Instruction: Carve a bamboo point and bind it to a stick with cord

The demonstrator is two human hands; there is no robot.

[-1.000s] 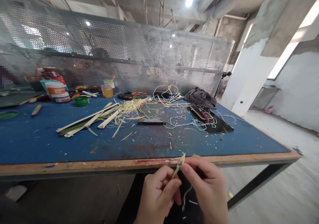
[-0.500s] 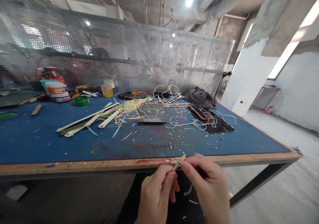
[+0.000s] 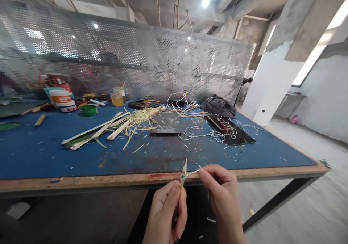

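Near the table's front edge, my left hand (image 3: 168, 207) is closed on a thin, pale bamboo strip (image 3: 184, 168) whose pointed end sticks up. Round the strip, just above my fingers, goes a white-and-green twisted cord (image 3: 193, 172). Its free end runs right to my right hand (image 3: 221, 186), where thumb and forefinger pinch it. The cord looks stretched straight between strip and fingertips. The lower part of the strip is hidden in my left hand.
Bamboo strips (image 3: 95, 130) and a heap of shavings (image 3: 144, 116) lie on the blue table (image 3: 40, 157). Behind are a dark grey sheet (image 3: 166, 123), loose cord (image 3: 190, 132), a black board (image 3: 239, 137), grey cloth (image 3: 219, 106), paint tubs (image 3: 63, 99) and a perforated metal screen (image 3: 157, 63).
My left hand has turned the bamboo strip more upright and moved slightly left. My right hand has drawn away from the strip, so a length of cord now shows between them.
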